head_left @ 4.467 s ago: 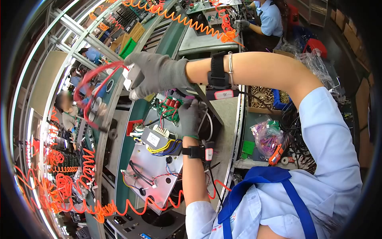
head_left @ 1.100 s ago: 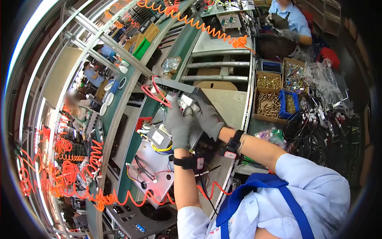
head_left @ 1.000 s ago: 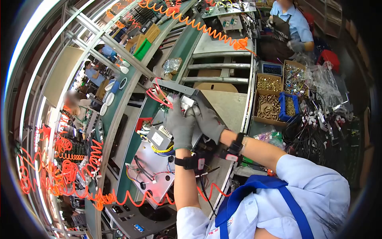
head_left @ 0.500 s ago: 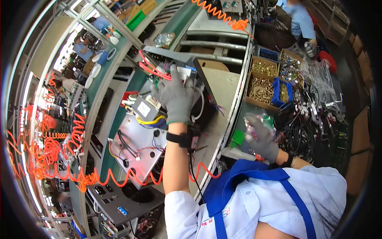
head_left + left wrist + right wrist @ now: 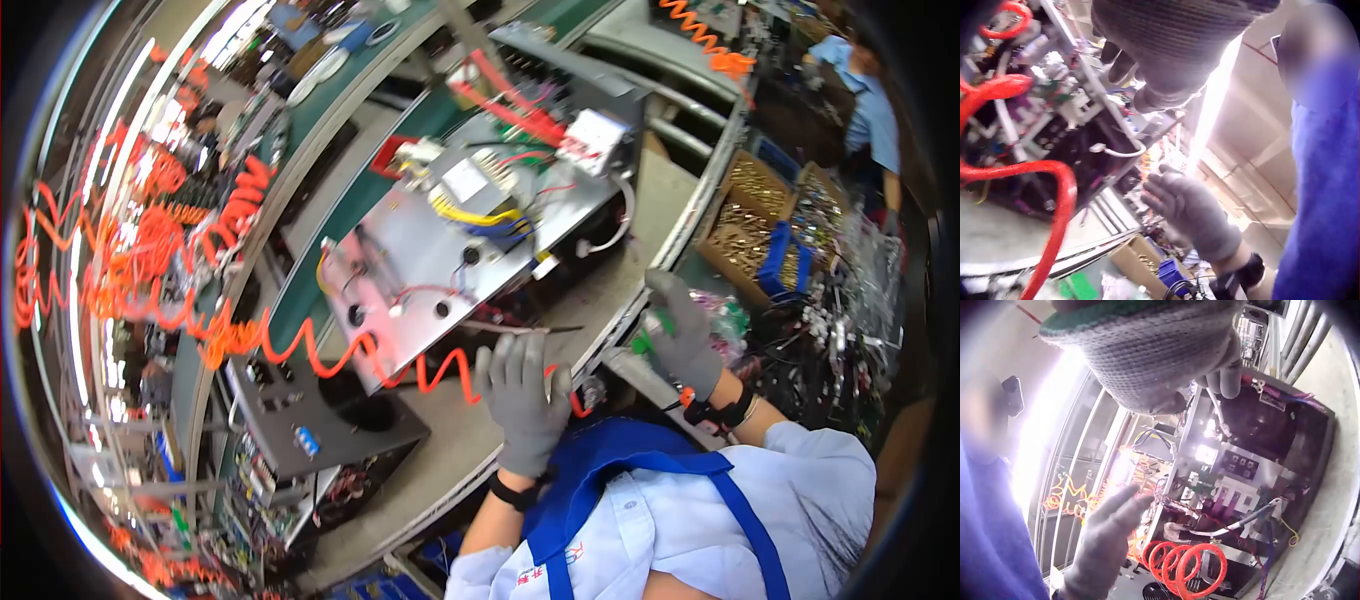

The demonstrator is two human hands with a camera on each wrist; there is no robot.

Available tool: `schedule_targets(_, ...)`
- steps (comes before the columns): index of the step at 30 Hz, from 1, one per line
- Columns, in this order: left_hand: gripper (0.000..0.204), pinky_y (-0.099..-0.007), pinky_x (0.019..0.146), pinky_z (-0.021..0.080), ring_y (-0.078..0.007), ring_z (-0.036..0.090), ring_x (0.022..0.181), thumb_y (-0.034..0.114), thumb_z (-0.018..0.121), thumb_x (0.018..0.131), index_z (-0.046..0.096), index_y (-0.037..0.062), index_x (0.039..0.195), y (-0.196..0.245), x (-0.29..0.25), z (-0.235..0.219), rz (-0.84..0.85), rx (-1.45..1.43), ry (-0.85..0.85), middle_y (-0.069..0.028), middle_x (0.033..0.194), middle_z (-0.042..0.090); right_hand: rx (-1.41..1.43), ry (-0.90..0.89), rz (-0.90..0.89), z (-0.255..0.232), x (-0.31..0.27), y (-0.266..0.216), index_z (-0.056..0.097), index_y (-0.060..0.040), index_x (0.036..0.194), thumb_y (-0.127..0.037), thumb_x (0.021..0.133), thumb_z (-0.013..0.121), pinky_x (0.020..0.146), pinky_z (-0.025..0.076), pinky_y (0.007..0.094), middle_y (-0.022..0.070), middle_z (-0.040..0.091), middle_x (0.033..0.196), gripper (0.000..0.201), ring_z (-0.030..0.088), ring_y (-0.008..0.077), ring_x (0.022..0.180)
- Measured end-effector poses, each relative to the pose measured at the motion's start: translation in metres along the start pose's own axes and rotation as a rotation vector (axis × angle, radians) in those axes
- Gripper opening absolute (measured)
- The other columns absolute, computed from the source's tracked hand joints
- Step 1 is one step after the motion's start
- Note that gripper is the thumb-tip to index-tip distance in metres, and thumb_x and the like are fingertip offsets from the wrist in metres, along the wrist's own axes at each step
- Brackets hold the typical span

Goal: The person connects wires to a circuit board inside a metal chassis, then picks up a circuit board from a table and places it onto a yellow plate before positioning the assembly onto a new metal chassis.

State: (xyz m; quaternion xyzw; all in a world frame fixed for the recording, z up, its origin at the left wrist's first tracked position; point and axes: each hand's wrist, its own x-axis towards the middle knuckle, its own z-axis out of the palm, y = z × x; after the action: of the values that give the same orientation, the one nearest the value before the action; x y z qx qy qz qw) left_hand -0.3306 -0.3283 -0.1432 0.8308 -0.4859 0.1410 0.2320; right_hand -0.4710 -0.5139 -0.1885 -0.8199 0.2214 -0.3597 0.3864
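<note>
My left hand (image 5: 525, 395), in a grey knit glove, is raised near the bench's front edge with its fingers extended and nothing in it. To the right, my gloved right hand (image 5: 688, 335) is also bare of any object, fingers loosely spread. Beyond both hands lies an electronics chassis with a silver metal plate (image 5: 410, 270). A labelled transformer (image 5: 468, 182) with yellow and blue wires sits on it. A white block (image 5: 597, 135) with thick red wires (image 5: 510, 105) rests at its upper right. The right wrist view shows the chassis side with white connectors and a white cable (image 5: 1235, 528).
An orange coiled air hose (image 5: 430, 375) crosses in front of the chassis. A black panelled unit (image 5: 320, 430) stands at lower left. Cartons of screws (image 5: 735, 235), a blue bin (image 5: 783, 262) and bundled black cables (image 5: 790, 340) lie on the right. Another person (image 5: 865, 100) works at far right.
Earlier my right hand held up the white block with red wires, then both hands worked it at the chassis. The right hand left first; now the left has withdrawn toward my body.
</note>
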Motion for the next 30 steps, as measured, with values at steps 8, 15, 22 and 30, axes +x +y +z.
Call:
schedule_targets(8, 0.032, -0.0405, 0.080, 0.044, -0.0267, 0.061, 0.082, 0.020, 0.064, 0.085, 0.062, 0.0062, 0.114, -0.075, -0.183, -0.035, -0.535, 0.007, -0.022, -0.0058, 0.088, 0.066, 0.075, -0.086, -0.083, 0.070, 0.005, -0.059, 0.051, -0.0001, 0.127, -0.011, 0.085, 0.058, 0.086, 0.051, 0.0381, 0.0201, 0.058, 0.121, 0.044, 0.063, 0.0329, 0.099)
schedule_targets(15, 0.029, -0.0409, 0.081, 0.045, -0.0265, 0.062, 0.082, 0.016, 0.068, 0.082, 0.064, 0.0084, 0.110, -0.126, -0.224, -0.046, -0.478, -0.158, -0.046, -0.0059, 0.087, 0.067, -0.031, -0.222, -0.479, 0.156, 0.065, -0.128, 0.059, -0.0042, 0.115, -0.012, 0.085, 0.060, 0.087, 0.049, 0.0431, 0.0173, 0.061, 0.113, 0.031, 0.061, 0.0339, 0.103)
schedule_targets(22, 0.029, -0.0407, 0.081, 0.046, -0.0263, 0.062, 0.084, 0.019, 0.068, 0.083, 0.065, 0.0100, 0.110, -0.185, -0.255, -0.066, -0.434, -0.225, -0.002, -0.0060, 0.089, 0.067, -0.968, -0.557, -0.294, 0.235, 0.148, -0.177, 0.066, -0.0099, 0.107, -0.024, 0.082, 0.060, 0.080, 0.051, 0.0436, 0.0137, 0.067, 0.106, 0.029, 0.066, 0.0313, 0.094)
schedule_targets(30, 0.040, -0.0416, 0.088, 0.046, -0.0309, 0.063, 0.097, 0.022, 0.067, 0.084, 0.060, 0.0063, 0.119, -0.226, -0.185, -0.097, -0.370, -0.502, 0.055, -0.0118, 0.104, 0.066, -0.218, -0.904, 0.159, 0.180, 0.164, -0.251, 0.064, 0.0026, 0.093, -0.024, 0.086, 0.057, 0.055, 0.047, 0.0307, 0.0049, 0.058, 0.069, 0.028, 0.055, 0.0134, 0.060)
